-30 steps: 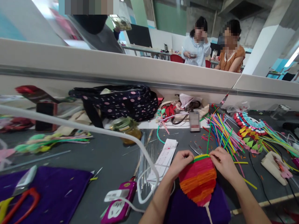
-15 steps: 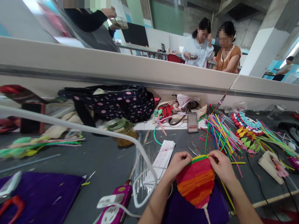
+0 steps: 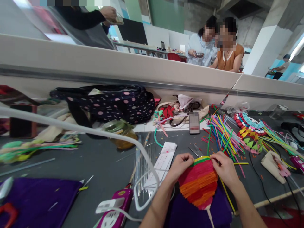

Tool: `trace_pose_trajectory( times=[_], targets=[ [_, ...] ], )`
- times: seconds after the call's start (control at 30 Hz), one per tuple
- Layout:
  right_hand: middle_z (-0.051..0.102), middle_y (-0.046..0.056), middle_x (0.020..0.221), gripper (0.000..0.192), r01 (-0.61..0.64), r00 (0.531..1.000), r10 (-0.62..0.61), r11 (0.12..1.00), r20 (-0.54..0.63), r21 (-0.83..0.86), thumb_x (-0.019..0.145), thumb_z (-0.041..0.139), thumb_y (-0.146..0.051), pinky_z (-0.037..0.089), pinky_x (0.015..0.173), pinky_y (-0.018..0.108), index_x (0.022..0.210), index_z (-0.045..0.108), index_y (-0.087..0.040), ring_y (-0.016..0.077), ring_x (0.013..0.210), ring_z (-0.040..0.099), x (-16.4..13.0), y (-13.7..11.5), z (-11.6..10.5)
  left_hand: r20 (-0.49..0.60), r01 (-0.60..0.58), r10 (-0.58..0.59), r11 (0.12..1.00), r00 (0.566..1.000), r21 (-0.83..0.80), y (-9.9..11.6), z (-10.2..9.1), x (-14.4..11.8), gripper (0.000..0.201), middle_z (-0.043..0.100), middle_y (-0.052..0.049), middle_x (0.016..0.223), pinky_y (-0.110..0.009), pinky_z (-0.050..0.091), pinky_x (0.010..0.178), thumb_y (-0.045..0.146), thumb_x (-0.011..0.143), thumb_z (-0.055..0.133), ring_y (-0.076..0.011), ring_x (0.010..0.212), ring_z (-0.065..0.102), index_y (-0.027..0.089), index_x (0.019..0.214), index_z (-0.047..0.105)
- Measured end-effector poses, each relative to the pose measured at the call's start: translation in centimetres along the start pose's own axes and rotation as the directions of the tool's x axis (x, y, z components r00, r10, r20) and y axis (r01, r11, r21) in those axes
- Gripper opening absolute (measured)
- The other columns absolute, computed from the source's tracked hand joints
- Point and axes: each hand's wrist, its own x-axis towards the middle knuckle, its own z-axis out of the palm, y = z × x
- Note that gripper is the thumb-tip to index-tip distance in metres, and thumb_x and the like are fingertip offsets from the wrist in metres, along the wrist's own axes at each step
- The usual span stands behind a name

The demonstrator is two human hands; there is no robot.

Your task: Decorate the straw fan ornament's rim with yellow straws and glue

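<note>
**Striped paper fan, held at top edge**

Fan [image 3: 198, 185] (red, orange, green bands) lies over purple cloth [image 3: 220, 212] on tabletop [image 3: 104, 161]. Left hand [image 3: 180, 165] and right hand [image 3: 224, 167], 2 grips pinched on its upper rim, unchanged since 1.0 s ago; view shifted slightly.

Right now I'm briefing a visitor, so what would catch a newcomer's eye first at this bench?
Front and centre, the left hand and right hand pinch the top of a striped red-and-orange fan. Behind to the right fans out a heap of coloured straws; back left lies a polka-dot bag.

Polka-dot bag [image 3: 111, 103], glass jar [image 3: 121, 134], coloured sticks [image 3: 222, 133], purple cloth [image 3: 40, 202]
</note>
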Motion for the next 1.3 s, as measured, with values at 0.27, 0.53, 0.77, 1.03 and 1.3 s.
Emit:
trace_pose_trajectory(
  times=[0.27,0.53,0.77,1.03,1.3],
  targets=[
    [0.063,0.003,0.088,0.024,-0.005,0.999,0.006,1.000,0.041,-0.030,0.086,0.047,-0.011,0.047,0.073,0.026,0.095,0.067,-0.023,0.0170,0.081,0.064,-0.2,0.2,-0.2,0.014,-0.031,0.030,0.999,0.999,0.024,-0.3,-0.1,0.2,0.014,0.051,0.002,0.054,-0.021,0.032,0.053,0.026,0.062,0.055,-0.0107,0.055,0.042,0.015,0.054,0.060],
    [0.063,0.003,0.093,0.032,0.018,0.997,-0.017,1.000,0.077,-0.018,0.088,0.043,-0.010,0.048,0.077,0.026,0.102,0.067,-0.025,0.0171,0.086,0.063,-0.2,0.2,-0.6,0.019,-0.019,0.018,0.999,1.000,0.042,-0.3,-0.1,0.2,0.016,0.053,0.001,0.056,-0.021,0.032,0.052,0.029,0.062,0.055,-0.0113,0.055,0.044,0.015,0.056,0.062],
    [0.063,0.003,0.095,0.024,-0.010,0.997,0.010,1.000,0.076,0.004,0.089,0.046,-0.014,0.048,0.077,0.027,0.101,0.065,-0.025,0.0170,0.088,0.063,0.0,-0.2,-1.0,0.026,-0.004,0.004,1.000,1.000,0.027,0.0,-0.1,0.0,0.016,0.052,0.001,0.055,-0.020,0.031,0.051,0.030,0.060,0.055,-0.0115,0.055,0.043,0.016,0.055,0.060],
    [0.064,0.003,0.095,0.021,-0.063,0.995,0.058,0.996,0.081,0.061,0.088,0.048,-0.015,0.048,0.073,0.026,0.098,0.064,-0.024,0.0157,0.082,0.062,-0.1,0.2,-0.9,0.030,-0.039,0.038,0.999,0.999,0.026,0.0,0.0,0.0,0.015,0.054,0.001,0.056,-0.021,0.033,0.054,0.027,0.061,0.055,-0.0113,0.056,0.044,0.015,0.055,0.060],
    [0.064,0.003,0.093,0.021,-0.062,0.997,0.058,0.995,0.060,0.073,0.086,0.048,-0.015,0.049,0.071,0.026,0.098,0.063,-0.023,0.0170,0.084,0.062,-0.1,0.4,-0.8,0.027,-0.033,0.032,0.999,0.999,0.031,0.1,0.0,-0.1,0.014,0.053,0.001,0.055,-0.021,0.034,0.054,0.028,0.060,0.055,-0.0116,0.055,0.045,0.016,0.054,0.059]
  ],
)
